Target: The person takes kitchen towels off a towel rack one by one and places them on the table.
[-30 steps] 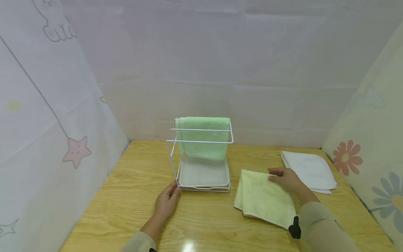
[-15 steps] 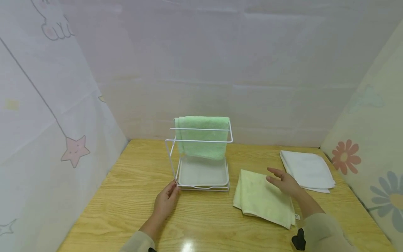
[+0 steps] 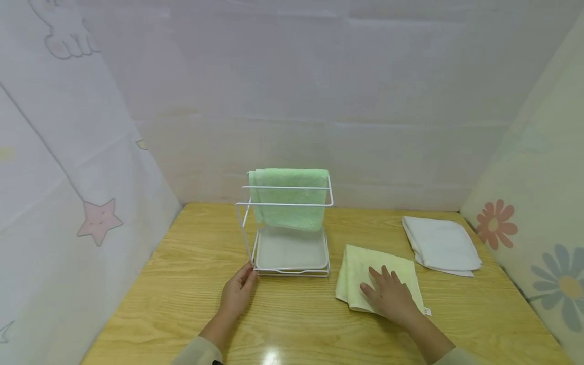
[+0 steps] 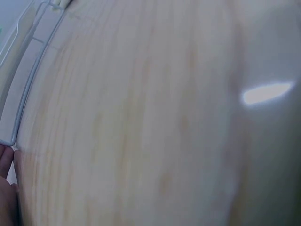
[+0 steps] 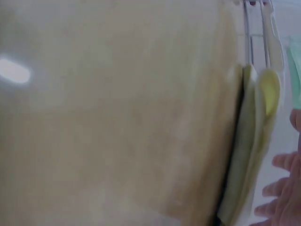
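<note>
My left hand (image 3: 237, 291) pinches the front left corner of a white wire rack (image 3: 285, 205); in the left wrist view its fingertips (image 4: 5, 160) meet the frame's corner. A green towel (image 3: 292, 215) hangs folded over the rack's back bar, above a pale tray (image 3: 294, 248) in the base. To the right, a yellow towel (image 3: 356, 274) lies folded on the table. Over that towel's front part, my right hand (image 3: 392, 299) is spread with fingers apart. In the right wrist view these fingers (image 5: 282, 188) show above the towel's folded layers (image 5: 249, 136).
A folded white towel (image 3: 442, 246) lies at the back right of the wooden table (image 3: 292, 324). Cloth hangings stand behind and on both sides, with a pink star (image 3: 99, 222) on the left one and flowers (image 3: 496, 224) on the right.
My right hand has left the yellow towel's upper right edge and moved toward me and left, over its front part, fingers spreading. My left hand keeps its hold on the rack.
</note>
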`<state>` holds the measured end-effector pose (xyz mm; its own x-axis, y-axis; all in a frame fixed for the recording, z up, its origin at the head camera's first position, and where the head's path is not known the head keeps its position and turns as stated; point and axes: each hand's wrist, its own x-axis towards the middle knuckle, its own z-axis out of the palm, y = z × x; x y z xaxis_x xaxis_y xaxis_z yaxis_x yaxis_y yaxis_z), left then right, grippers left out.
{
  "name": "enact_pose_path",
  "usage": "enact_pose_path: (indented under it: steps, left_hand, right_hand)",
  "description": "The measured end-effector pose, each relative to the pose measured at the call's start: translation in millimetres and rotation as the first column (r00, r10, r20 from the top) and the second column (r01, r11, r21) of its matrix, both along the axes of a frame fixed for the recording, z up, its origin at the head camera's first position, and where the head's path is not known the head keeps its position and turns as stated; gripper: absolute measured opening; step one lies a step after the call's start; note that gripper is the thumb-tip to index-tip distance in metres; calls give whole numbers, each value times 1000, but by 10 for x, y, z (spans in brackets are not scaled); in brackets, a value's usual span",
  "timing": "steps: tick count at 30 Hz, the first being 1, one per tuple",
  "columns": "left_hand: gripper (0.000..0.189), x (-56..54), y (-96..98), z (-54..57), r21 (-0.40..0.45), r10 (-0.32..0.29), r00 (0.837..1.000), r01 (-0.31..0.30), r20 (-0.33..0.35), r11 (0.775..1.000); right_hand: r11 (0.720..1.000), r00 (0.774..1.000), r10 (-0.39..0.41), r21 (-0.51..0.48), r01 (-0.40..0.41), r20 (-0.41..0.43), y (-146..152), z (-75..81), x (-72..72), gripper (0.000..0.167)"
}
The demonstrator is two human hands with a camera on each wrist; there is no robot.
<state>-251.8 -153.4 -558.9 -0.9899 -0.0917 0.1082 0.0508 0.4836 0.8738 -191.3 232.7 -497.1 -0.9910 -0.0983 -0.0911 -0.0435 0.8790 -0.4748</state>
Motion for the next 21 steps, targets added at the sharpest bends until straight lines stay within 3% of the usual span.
enact_pose_path:
  steps: [11, 17, 21]
  left_hand:
    - [40, 12, 3, 7, -6, 7, 1000, -7, 2, 1000]
    - [40, 1, -1, -6, -34, 10, 1000, -11, -28, 999]
    - [40, -5, -3, -8, -56, 1, 999, -3, -48, 998]
  right_hand:
    - [981, 978, -192, 41, 189, 82, -261, -99, 251, 83]
    - [981, 974, -193, 34, 190, 121, -327, -135, 276, 81]
    - [983, 979, -178, 55, 173, 101, -303, -169, 226, 78]
